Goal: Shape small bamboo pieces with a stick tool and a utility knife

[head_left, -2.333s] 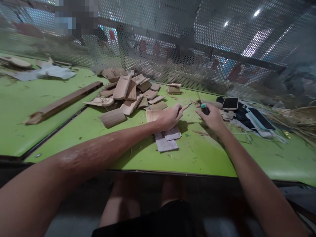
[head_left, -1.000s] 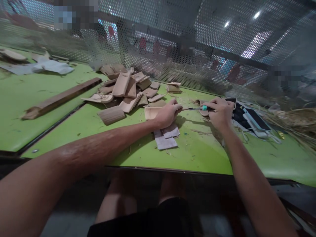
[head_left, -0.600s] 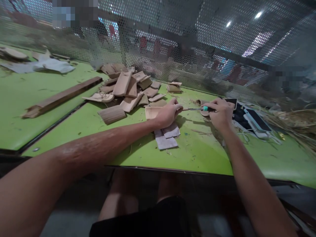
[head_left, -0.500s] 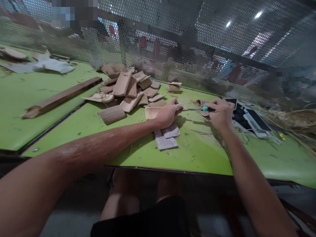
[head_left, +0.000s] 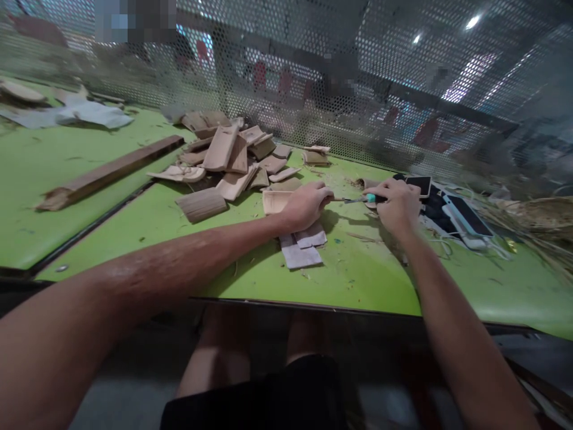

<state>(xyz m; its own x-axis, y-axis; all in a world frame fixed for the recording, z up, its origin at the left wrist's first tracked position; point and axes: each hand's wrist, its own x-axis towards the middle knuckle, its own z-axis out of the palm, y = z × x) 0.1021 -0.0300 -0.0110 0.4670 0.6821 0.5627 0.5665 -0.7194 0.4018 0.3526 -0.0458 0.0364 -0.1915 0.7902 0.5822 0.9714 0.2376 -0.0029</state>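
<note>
My left hand is closed on a thin wooden stick, whose tip pokes out to the right. Facing it, my right hand grips a slim tool with a teal and black handle. Its narrow metal shaft meets or overlaps the stick's end; whether it is a knife or another tool I cannot make out. A curved bamboo piece lies partly behind my left hand. Below that hand, pale paper or cloth squares rest on the green table.
A heap of split bamboo pieces stands left of my hands, with a long brown bar beyond it. White paper lies far left. To the right are a phone, cables and dry straw. A perforated metal screen borders the back.
Both hands keep the same hold on the stick and the tool. The right hand and tool have shifted very slightly; the view has tilted a little.
</note>
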